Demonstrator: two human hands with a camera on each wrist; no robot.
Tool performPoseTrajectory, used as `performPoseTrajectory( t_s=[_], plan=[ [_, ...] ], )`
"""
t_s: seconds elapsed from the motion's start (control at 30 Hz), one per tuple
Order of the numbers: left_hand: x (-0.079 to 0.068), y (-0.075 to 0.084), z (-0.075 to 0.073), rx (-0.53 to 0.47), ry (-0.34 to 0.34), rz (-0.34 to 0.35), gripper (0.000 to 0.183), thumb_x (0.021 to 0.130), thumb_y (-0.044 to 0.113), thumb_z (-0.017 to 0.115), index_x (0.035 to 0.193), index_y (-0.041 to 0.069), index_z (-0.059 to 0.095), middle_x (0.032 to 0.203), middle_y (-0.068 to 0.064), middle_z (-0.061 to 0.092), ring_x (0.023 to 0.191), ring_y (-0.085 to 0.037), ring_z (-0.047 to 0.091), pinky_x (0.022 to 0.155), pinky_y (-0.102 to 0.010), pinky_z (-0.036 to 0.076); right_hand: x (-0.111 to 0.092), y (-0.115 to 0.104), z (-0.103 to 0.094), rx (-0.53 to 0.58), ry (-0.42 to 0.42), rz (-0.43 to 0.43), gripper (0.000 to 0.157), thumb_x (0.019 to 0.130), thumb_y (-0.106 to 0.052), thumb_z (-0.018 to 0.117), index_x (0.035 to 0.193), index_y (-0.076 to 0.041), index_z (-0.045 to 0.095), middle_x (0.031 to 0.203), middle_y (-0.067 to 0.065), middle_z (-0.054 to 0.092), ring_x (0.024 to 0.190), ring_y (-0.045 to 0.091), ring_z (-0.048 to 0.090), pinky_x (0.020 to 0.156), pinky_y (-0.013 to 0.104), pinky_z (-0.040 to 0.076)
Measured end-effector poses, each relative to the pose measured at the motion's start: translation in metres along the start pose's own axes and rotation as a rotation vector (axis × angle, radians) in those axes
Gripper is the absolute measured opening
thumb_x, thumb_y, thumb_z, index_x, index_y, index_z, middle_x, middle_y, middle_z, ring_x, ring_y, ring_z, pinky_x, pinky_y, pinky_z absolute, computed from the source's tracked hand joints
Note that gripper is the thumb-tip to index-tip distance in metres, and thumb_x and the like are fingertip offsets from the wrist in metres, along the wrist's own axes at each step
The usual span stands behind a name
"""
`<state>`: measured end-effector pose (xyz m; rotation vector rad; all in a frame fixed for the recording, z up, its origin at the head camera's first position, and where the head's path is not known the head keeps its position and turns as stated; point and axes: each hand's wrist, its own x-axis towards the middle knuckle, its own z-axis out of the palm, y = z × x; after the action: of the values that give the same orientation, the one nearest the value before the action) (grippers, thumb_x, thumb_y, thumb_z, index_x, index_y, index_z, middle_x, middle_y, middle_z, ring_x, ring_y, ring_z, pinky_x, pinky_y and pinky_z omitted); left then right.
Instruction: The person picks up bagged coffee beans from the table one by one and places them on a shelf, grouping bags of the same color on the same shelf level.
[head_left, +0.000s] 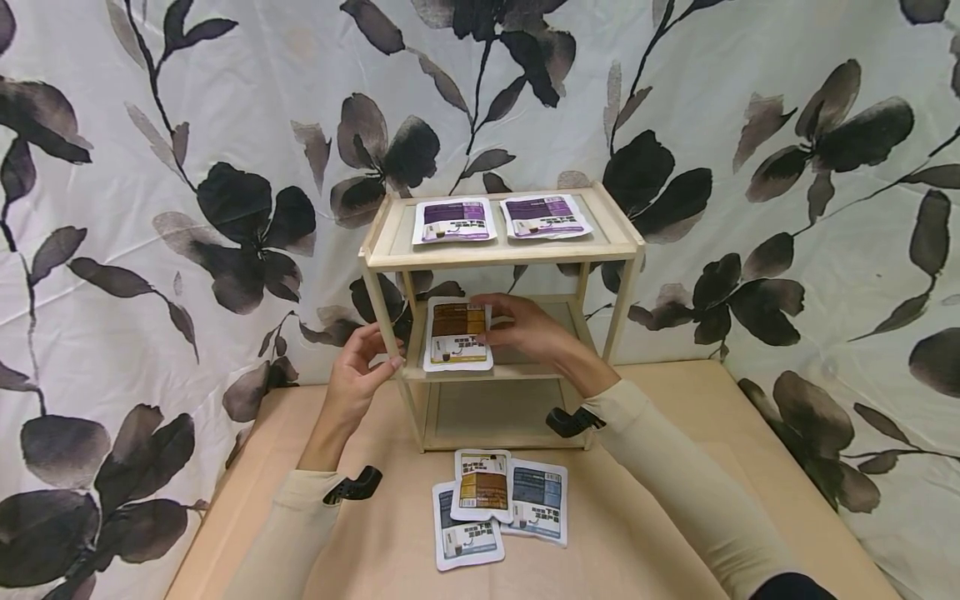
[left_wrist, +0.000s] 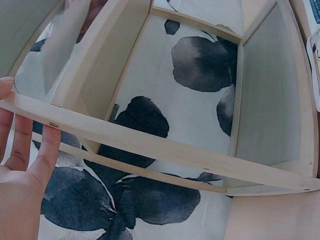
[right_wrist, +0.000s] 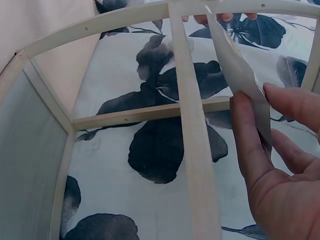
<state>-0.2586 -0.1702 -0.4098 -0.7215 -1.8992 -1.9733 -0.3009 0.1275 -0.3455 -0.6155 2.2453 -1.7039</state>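
Observation:
A three-tier wooden rack (head_left: pixel 480 260) stands on the table. My right hand (head_left: pixel 528 329) pinches a white-edged pouch with a brown and yellow label (head_left: pixel 459 354) by its right side, over the left part of the middle shelf. In the right wrist view the pouch (right_wrist: pixel 232 65) appears nearly edge-on between thumb and fingers (right_wrist: pixel 247 130). At the rack's front left post (head_left: pixel 381 308), my left hand (head_left: pixel 352 383) holds on at middle-shelf height. The left wrist view has its thumb on one side of that post and the fingers (left_wrist: pixel 47 150) on the other.
Two purple-label pouches (head_left: pixel 454 222) (head_left: pixel 546 217) lie side by side on the top shelf. In front of the rack, another brown-label pouch (head_left: pixel 482 487) overlaps two blue-label pouches (head_left: pixel 472 546) (head_left: pixel 540 500) on the table (head_left: pixel 630 517). A floral cloth (head_left: pixel 525 142) hangs behind.

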Motion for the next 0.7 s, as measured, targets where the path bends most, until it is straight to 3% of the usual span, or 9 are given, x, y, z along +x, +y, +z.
performPoseTrajectory(
  t_s=[0.33,0.7],
  plan=[
    [-0.0007,0.0018,0.0007,0.012,0.006,-0.011,0.054,0.088,-0.015,0.068,0.136,-0.012,0.044,0.109,-0.007,0.066,0.101,-0.02,0.064,0.084,-0.026,0.057,0.008,0.0048,0.0032,0.097,0.018,0.031,0.069,0.09,-0.002,0.075,0.151,-0.009,0.045,0.129,0.021,0.049,0.112,0.033,0.062,0.093,0.036,0.057],
    [-0.001,0.0018,0.0007,0.033,0.008,-0.007,0.052,0.087,-0.014,0.068,0.135,-0.008,0.049,0.107,-0.001,0.067,0.102,-0.032,0.063,0.084,-0.027,0.057,0.0035,0.0064,0.0004,-0.064,0.055,0.025,0.067,0.091,-0.012,0.077,0.151,-0.007,0.045,0.139,0.02,0.054,0.128,0.036,0.056,0.105,0.046,0.049]
  ],
)
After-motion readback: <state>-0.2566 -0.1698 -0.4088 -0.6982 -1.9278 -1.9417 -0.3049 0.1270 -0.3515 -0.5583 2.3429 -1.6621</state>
